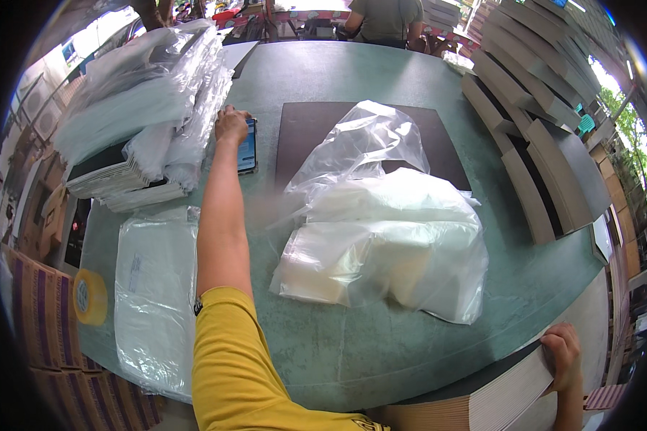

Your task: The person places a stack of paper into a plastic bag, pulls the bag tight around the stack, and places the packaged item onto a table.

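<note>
My left hand (232,125) reaches to the table's far left, its fingers curled at the upper edge of a smartphone (247,151) with a lit screen. At the lower right, my right hand (563,350) has its fingers bent over the edge of a thick stack of grey boards (503,399) with a dark top face. A clear plastic bag (388,237) lies crumpled mid-table, with pale things showing blurrily through it. Part of the bag covers a flat dark board (302,129).
Plastic-wrapped stacks (144,108) rise at the far left. Nearer lie a flat pack of clear bags (154,294) and a yellow tape roll (90,297). Grey board boxes (532,144) are piled along the right edge. A person (388,21) sits beyond the green table (323,359).
</note>
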`<state>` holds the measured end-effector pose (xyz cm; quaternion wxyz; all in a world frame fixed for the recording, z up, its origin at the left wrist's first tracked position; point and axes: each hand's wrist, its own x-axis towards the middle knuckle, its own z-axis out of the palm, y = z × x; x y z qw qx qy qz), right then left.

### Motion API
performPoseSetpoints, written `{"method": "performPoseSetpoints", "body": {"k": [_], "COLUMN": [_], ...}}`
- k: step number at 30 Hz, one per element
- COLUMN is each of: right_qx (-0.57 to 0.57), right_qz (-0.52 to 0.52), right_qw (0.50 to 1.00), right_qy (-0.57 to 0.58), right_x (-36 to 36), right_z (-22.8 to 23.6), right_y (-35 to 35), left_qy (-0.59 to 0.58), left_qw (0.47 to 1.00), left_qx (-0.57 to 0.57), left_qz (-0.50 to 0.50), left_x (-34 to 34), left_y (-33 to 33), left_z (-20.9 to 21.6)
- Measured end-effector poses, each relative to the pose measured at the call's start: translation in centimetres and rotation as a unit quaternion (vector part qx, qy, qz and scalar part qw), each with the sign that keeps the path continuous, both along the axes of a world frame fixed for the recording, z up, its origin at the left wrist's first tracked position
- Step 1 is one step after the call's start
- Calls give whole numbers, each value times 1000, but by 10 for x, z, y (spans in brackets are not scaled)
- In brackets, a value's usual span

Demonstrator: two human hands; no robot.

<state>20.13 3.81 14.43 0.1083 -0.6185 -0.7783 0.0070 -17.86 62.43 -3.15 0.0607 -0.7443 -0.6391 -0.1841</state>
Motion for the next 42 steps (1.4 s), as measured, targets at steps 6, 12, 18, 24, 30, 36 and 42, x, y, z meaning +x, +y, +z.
{"method": "performPoseSetpoints", "body": {"k": [6,12,18,24,30,36,42], "right_qx": [-7,-15,-13,11,-3,5,1], "right_qz": [-2,19,23,15,23,2,17], "right_qw": [1000,1000,1000,1000,999,1000,1000], "right_qy": [-5,-10,-8,-19,-33,-10,-13], "right_x": [-9,4,3,-1,2,-5,-3], "right_z": [7,0,-1,0,-5,-3,1], "right_y": [13,3,2,4,5,7,4], "left_qy": [13,8,-20,-3,7,74,-211], "left_qw": [1000,1000,996,997,1000,997,966], "left_qx": [-1,-5,52,20,12,-10,113], "left_qz": [-5,-4,-64,-69,-27,-37,-93], "left_x": [-2,-3,-19,-13,-9,-5,-26], "left_y": [0,1,7,-3,-6,-4,-12], "left_z": [-4,-11,-2,1,-7,-2,20]}}
